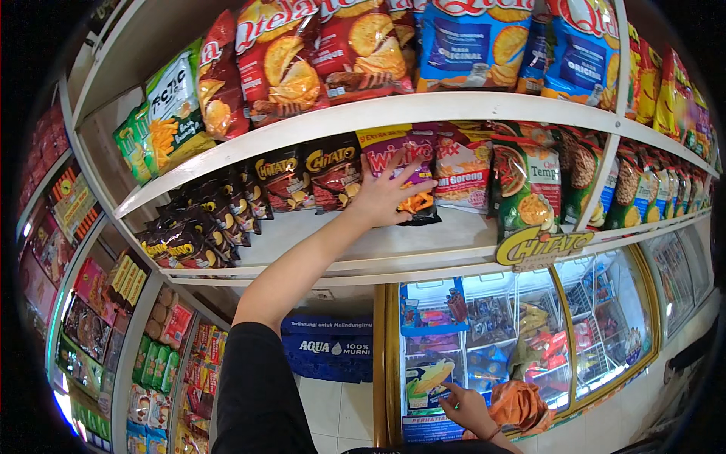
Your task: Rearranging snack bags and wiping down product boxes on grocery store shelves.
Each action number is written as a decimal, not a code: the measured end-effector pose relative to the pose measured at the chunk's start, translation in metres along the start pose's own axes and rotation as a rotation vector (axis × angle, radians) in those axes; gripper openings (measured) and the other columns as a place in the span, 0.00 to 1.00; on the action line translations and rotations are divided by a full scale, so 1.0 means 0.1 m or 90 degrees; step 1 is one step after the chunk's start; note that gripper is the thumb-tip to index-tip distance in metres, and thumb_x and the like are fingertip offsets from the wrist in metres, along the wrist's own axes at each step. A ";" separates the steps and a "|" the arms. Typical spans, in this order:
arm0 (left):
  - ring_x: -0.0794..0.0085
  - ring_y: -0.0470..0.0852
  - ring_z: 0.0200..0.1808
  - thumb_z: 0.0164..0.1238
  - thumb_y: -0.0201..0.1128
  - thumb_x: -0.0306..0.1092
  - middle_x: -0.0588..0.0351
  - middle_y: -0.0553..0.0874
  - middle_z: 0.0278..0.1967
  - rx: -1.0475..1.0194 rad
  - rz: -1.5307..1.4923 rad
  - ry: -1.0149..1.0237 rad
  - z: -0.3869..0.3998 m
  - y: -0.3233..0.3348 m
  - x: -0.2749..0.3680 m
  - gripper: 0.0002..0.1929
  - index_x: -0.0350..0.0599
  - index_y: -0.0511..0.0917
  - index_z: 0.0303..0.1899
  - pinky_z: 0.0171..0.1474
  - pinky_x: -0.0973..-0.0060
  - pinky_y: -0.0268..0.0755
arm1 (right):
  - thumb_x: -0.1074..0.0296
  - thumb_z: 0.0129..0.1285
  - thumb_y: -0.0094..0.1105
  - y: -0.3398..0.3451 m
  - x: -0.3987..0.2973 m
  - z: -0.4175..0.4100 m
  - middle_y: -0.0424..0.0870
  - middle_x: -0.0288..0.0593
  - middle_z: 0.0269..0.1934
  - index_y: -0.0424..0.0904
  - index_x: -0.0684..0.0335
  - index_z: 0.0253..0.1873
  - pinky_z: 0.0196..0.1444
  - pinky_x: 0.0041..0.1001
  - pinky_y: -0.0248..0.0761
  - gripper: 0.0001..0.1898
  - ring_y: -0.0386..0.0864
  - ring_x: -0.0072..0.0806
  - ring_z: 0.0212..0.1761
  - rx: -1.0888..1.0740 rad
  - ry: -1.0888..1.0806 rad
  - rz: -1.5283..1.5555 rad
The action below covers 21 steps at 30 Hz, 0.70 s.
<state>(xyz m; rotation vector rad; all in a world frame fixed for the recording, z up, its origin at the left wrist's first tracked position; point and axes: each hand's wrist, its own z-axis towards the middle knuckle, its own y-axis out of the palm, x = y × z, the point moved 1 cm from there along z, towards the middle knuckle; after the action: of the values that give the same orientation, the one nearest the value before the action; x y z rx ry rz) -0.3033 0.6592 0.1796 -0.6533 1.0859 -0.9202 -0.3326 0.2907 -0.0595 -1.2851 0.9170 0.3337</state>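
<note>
My left hand (381,196) reaches onto the middle shelf with its fingers spread over the front of a purple Twistko snack bag (400,159). Dark Chitato bags (333,176) stand just left of the hand, and a Mi Goreng snack bag (464,170) stands just right of it. Lower down, my right hand (468,410) is over the glass lid of a chest freezer, its fingers partly bent and apart. Close beside it an orange crumpled cloth (520,406) lies at the freezer's front edge. I see nothing held in the right hand.
Large Qtela chip bags (368,51) line the shelf above. Tempe chip bags (533,187) stand at the right. A white shelf rail (363,273) bears a Chitato sign (541,248). Below are the gold-framed freezer (387,363) and a blue Aqua box (328,349). Packed snack racks (122,335) flank the left.
</note>
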 end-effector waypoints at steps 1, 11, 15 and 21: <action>0.53 0.37 0.73 0.47 0.66 0.54 0.59 0.49 0.72 -0.005 0.002 -0.007 -0.01 -0.01 0.01 0.42 0.82 0.54 0.67 0.54 0.18 0.37 | 0.63 0.55 0.62 -0.01 -0.01 -0.04 0.83 0.41 0.23 0.75 0.62 0.52 0.26 0.32 0.73 0.20 0.82 0.35 0.23 0.003 0.010 0.002; 0.52 0.46 0.72 0.59 0.63 0.41 0.41 0.51 0.70 0.387 -0.241 -0.111 -0.60 -0.68 0.36 0.37 0.41 0.55 0.67 0.70 0.58 0.42 | 0.62 0.55 0.59 -0.30 0.46 -0.46 0.81 0.46 0.35 0.73 0.61 0.54 0.37 0.38 0.72 0.21 0.80 0.40 0.38 0.143 0.088 -0.113; 0.51 0.59 0.68 0.61 0.62 0.33 0.45 0.53 0.69 0.422 -0.445 -0.192 -1.39 -1.03 0.90 0.39 0.40 0.46 0.68 0.69 0.56 0.47 | 0.57 0.47 0.64 -0.56 1.00 -0.68 0.66 0.53 0.57 0.66 0.56 0.62 0.56 0.51 0.59 0.34 0.63 0.47 0.61 0.248 0.240 -0.297; 0.55 0.66 0.63 0.59 0.62 0.30 0.47 0.52 0.68 0.283 -0.591 -0.492 -2.75 -0.49 1.74 0.41 0.44 0.44 0.69 0.61 0.59 0.59 | 0.49 0.46 0.67 -0.42 1.57 -0.92 0.62 0.54 0.61 0.54 0.48 0.69 0.52 0.55 0.62 0.45 0.63 0.47 0.63 0.216 0.414 -0.221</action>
<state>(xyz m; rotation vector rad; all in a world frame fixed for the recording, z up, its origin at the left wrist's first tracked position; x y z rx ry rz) -0.5451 0.4794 0.0459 -1.0316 -0.1764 -1.4541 -0.2433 0.1524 -0.1472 -1.2176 1.2009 -0.5255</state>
